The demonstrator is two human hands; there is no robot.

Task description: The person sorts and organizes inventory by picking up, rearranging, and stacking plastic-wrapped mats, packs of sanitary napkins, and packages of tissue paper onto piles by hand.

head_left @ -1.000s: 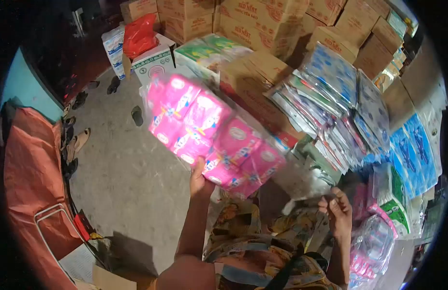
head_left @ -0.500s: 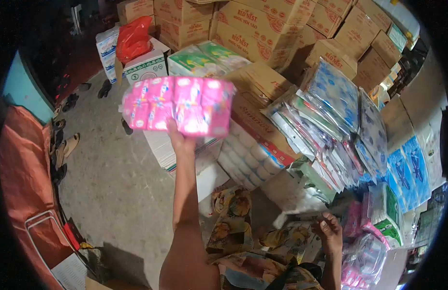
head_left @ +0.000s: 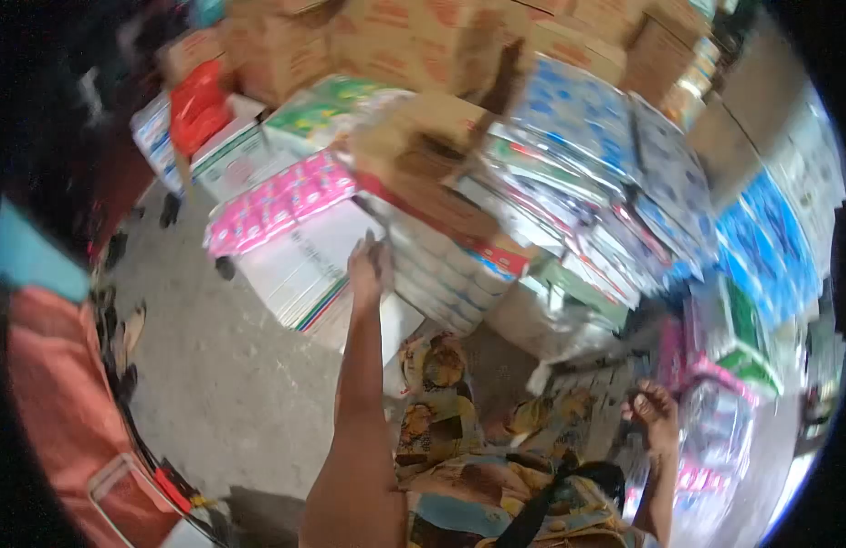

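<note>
A pink pack of small plastic-wrapped packets (head_left: 286, 203) lies along the far side of a white carton (head_left: 304, 260). My left hand (head_left: 370, 265) is over the carton's right edge, apart from the pack and holding nothing; its fingers are blurred but look partly extended. My right hand (head_left: 653, 416) hangs at the lower right with its fingers curled in, and nothing shows in them. Near it are a green-and-white pack (head_left: 733, 333) and clear-wrapped pink goods (head_left: 706, 438).
Wrapped paper rolls (head_left: 441, 279) stand right of the carton under a brown box (head_left: 423, 137). Flat plastic-wrapped packs (head_left: 569, 183) are stacked further right. Brown cartons (head_left: 386, 46) line the back. A red bag (head_left: 199, 110) sits at the back left, and shoes (head_left: 131, 333) lie along the floor.
My left hand has let go of the pink pack, which now rests on the white carton, and has drawn back right. The view has shifted, and my right hand sits slightly further right.
</note>
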